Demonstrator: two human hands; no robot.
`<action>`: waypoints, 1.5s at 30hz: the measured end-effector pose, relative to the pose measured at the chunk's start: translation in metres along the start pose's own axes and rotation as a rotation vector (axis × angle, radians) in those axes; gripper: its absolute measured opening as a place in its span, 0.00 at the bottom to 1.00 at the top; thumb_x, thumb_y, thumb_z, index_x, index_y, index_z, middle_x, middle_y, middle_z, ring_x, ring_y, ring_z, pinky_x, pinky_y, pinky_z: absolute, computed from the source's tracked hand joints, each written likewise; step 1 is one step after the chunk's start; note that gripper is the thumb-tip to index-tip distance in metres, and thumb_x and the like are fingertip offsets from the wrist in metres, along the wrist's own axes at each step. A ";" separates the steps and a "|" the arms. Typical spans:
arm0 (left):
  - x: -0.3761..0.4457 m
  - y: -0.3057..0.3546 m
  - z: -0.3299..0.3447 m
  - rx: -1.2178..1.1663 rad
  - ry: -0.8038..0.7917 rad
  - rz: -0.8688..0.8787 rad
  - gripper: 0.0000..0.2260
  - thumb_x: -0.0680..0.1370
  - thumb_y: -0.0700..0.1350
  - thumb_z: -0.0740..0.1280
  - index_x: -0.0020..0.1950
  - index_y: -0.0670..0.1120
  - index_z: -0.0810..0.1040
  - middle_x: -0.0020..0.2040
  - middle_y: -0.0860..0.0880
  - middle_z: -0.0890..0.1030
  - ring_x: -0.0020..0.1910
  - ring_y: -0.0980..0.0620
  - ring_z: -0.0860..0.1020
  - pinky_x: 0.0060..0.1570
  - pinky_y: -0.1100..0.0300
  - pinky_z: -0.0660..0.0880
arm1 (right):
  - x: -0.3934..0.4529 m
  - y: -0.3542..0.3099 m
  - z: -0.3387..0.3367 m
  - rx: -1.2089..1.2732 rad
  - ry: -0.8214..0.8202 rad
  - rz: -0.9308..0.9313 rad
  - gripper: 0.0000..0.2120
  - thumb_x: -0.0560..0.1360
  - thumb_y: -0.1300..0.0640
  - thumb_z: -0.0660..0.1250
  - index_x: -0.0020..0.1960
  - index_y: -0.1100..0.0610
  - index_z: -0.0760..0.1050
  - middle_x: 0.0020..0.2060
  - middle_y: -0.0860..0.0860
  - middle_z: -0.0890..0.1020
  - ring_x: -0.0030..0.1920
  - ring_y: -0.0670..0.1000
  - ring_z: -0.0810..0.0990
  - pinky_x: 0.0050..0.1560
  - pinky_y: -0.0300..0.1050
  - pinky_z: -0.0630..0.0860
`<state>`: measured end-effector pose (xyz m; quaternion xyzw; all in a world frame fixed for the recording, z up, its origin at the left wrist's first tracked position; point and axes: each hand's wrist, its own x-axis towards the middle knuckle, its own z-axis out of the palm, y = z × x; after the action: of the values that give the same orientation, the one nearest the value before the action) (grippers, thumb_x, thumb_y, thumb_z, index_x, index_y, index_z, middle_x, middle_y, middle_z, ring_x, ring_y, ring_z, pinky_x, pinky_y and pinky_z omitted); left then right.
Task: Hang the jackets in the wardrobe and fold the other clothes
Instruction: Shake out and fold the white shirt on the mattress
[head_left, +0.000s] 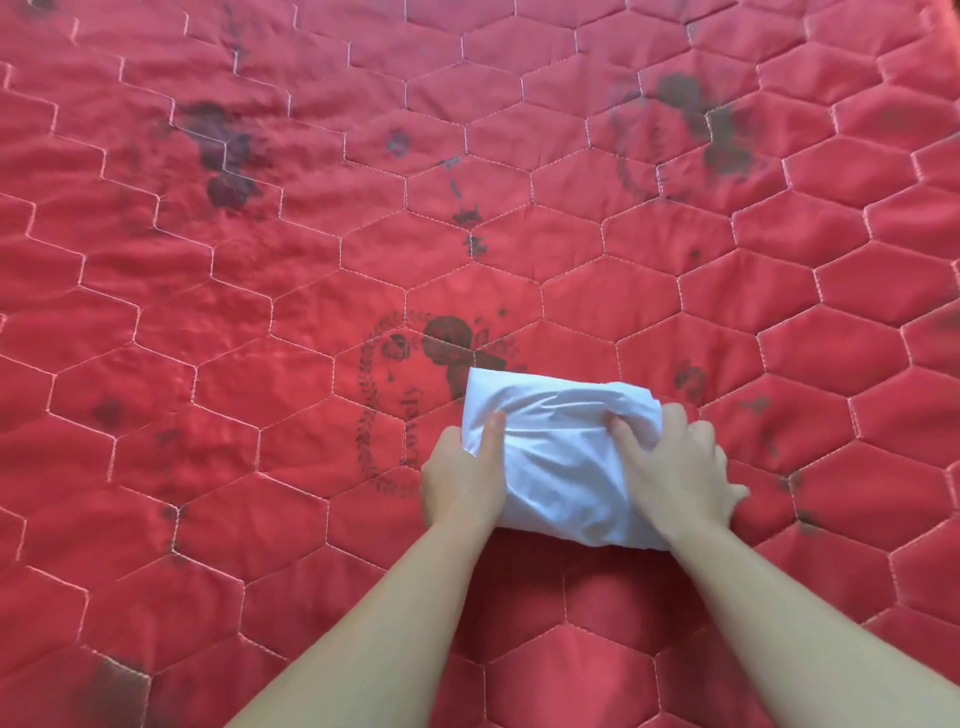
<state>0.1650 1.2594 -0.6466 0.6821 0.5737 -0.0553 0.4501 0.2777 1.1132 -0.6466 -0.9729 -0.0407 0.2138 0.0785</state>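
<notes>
Across the left of the view the red quilted bedspread lies flat, stitched in hexagons and printed with dark floral wreaths; its edges and corners are out of view, so places cannot be tied to them, only to the part nearest the person. There, a white garment rests on the bedspread, already folded into a compact, slightly puffy bundle. The left hand grips its left end, thumb laid on top of the cloth and fingers tucked out of sight beneath or behind the edge, probably to keep the layers from springing open. Further right, the right hand holds the opposite end: its thumb presses into the top of the cloth while the fingers spread down the bundle's right side onto the bedspread, apparently squeezing the fold tight and evening its shape. With both ends held at once, the bundle looks close to finished, and the likely next need is to press it flat or lift it away as one piece. No jackets or wardrobe are visible.
</notes>
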 end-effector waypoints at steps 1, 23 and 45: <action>0.000 -0.001 0.000 -0.010 -0.002 -0.002 0.23 0.77 0.65 0.59 0.37 0.47 0.66 0.39 0.46 0.75 0.43 0.41 0.73 0.40 0.53 0.64 | 0.001 0.002 0.000 0.020 0.017 -0.025 0.25 0.74 0.30 0.55 0.58 0.49 0.67 0.50 0.53 0.71 0.55 0.62 0.76 0.51 0.59 0.68; -0.044 0.014 -0.153 -0.517 0.021 0.207 0.22 0.77 0.61 0.63 0.37 0.43 0.71 0.34 0.49 0.66 0.31 0.54 0.64 0.29 0.62 0.62 | -0.073 -0.083 -0.113 0.933 -0.255 -0.300 0.24 0.76 0.36 0.61 0.43 0.57 0.79 0.32 0.49 0.79 0.33 0.48 0.76 0.36 0.46 0.73; -0.461 0.005 -0.668 -0.683 0.963 0.392 0.19 0.77 0.61 0.64 0.42 0.46 0.81 0.41 0.50 0.83 0.41 0.53 0.79 0.42 0.56 0.72 | -0.543 -0.365 -0.422 1.053 -0.422 -1.248 0.20 0.77 0.46 0.64 0.42 0.64 0.77 0.30 0.50 0.75 0.30 0.47 0.71 0.33 0.43 0.69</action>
<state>-0.2805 1.3745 0.0224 0.5404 0.5618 0.5289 0.3355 -0.0521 1.3547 0.0161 -0.5478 -0.4797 0.2996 0.6164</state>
